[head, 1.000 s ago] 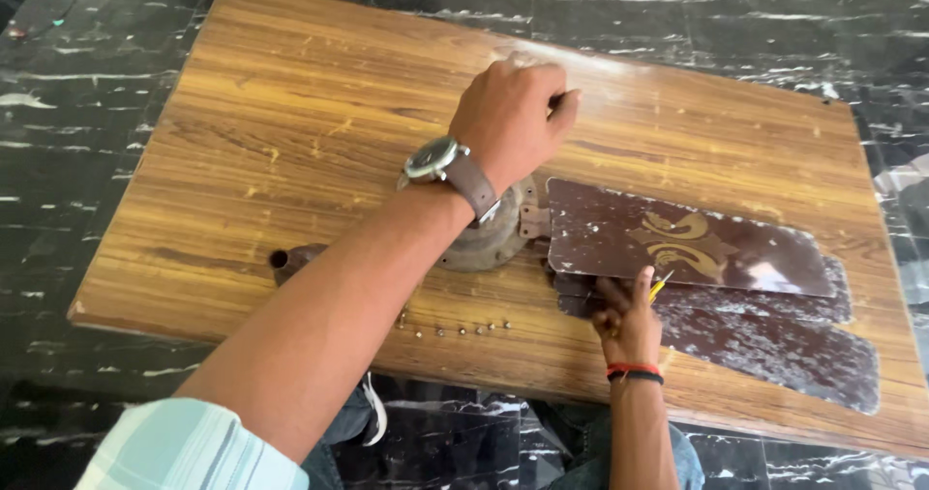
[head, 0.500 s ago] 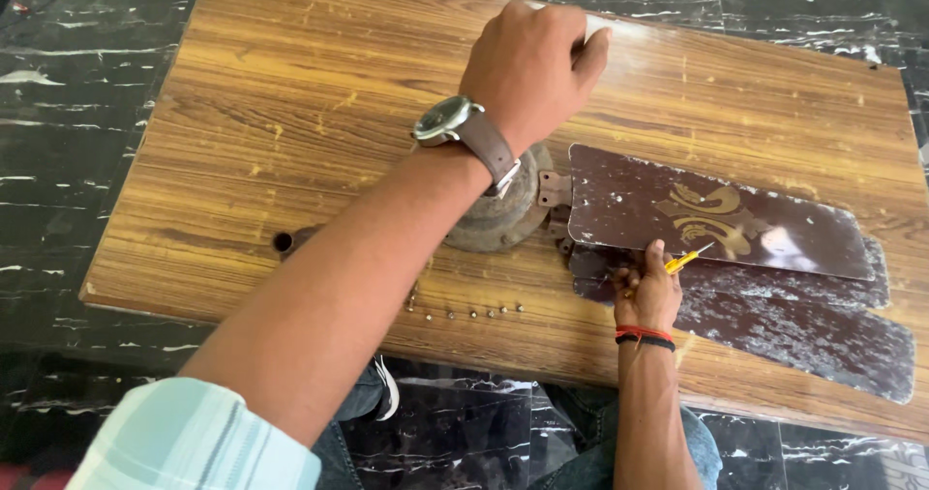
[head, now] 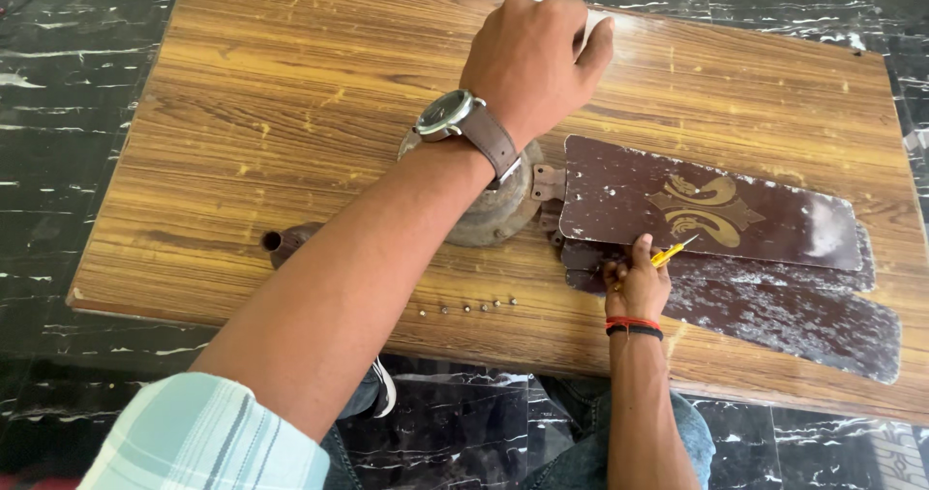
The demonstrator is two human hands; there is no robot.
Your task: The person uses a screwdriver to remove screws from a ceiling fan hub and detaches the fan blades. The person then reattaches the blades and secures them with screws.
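Observation:
A grey round fan motor [head: 498,214] lies on a wooden board [head: 290,93], partly hidden under my left wrist. Two brown fan blades stretch right from it: the upper blade [head: 774,224] bears a gold ornament, and the lower blade [head: 794,316] is scuffed. My left hand [head: 532,55], with a watch on the wrist, is curled into a fist over the board beyond the motor; I see nothing in it. My right hand [head: 634,282] grips a small yellow-handled screwdriver [head: 670,253] at the inner end of the blades, beside their metal brackets.
Several small screws [head: 466,307] lie in a row near the board's front edge. A short brown pipe end [head: 281,243] sticks out left of my arm. Black marble floor [head: 58,113] surrounds the board. My knees and a shoe [head: 382,393] are below the front edge.
My left fist has moved a little farther up and to the right past the motor. My right hand has stayed at the blade ends with the screwdriver.

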